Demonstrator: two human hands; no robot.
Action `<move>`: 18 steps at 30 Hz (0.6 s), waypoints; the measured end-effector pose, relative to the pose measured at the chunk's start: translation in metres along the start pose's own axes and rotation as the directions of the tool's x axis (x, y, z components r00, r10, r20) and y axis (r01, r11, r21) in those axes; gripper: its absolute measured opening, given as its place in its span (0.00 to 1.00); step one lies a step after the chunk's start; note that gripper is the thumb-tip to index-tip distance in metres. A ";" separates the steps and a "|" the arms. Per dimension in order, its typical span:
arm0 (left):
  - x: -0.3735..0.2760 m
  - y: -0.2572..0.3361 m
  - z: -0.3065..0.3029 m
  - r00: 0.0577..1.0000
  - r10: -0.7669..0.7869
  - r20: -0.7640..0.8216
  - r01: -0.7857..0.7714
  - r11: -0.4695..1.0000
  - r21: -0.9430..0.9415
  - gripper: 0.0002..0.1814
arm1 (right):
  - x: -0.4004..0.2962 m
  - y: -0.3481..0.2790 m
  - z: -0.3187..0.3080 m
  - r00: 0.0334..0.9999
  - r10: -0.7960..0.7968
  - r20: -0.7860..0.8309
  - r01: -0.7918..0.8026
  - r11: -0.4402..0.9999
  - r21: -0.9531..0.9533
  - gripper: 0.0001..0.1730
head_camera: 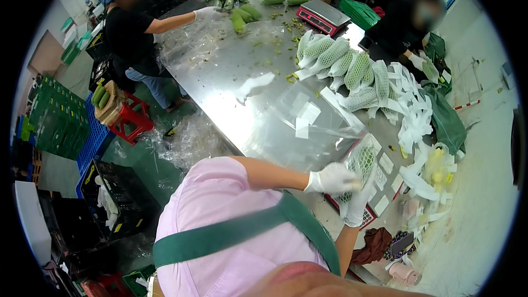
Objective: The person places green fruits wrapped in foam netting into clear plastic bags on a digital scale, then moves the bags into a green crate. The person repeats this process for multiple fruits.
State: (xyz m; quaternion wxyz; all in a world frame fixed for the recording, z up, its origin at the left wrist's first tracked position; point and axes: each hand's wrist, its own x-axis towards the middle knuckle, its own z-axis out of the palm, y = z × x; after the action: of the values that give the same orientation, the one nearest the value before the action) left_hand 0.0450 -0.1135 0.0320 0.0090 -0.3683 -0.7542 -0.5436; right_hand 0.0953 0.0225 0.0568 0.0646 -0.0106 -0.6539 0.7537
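Both my hands are in white gloves over the near right part of the steel table (214,103). A long green gourd in a white foam net sleeve (362,159) is held between them, tilted. My left hand (335,178) lies against the side of the net, fingers curled. My right hand (358,205) grips its lower end, partly hiding it. Beneath them is a red-framed digital scale (368,218) with blank-looking white labels (386,163) on its plate. Beside it lies a clear plastic bag (284,111) with white labels on it.
Netted gourds (354,70) are piled beyond, next to loose white foam nets (414,111). Bare gourds (245,14) and a second scale (324,16) stand farther off. One co-worker (132,33) reaches over the table; another (396,33) handles a netted gourd. A pink bottle (404,273) lies nearby.
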 end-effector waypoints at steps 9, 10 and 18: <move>-0.008 -0.022 0.009 0.960 -0.278 -0.019 0.276 0.958 -0.081 0.14 | 0.000 0.027 -0.029 0.971 0.238 0.025 -0.149 0.521 0.841 0.27; 0.000 0.014 -0.001 0.924 -0.366 0.110 0.382 0.900 -0.211 0.15 | -0.002 0.031 -0.041 0.983 0.084 -0.162 0.010 0.862 0.506 0.26; -0.003 -0.012 0.024 0.797 -0.481 0.366 0.604 0.648 -0.464 0.22 | -0.004 -0.007 -0.047 0.944 0.300 -0.136 -0.095 0.643 0.760 0.18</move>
State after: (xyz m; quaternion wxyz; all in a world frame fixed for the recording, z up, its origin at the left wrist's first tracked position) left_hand 0.0496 -0.0966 0.0108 -0.3427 -0.1652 -0.6326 -0.6746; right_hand 0.1044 0.0687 0.0565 0.0616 -0.1498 -0.2703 0.9491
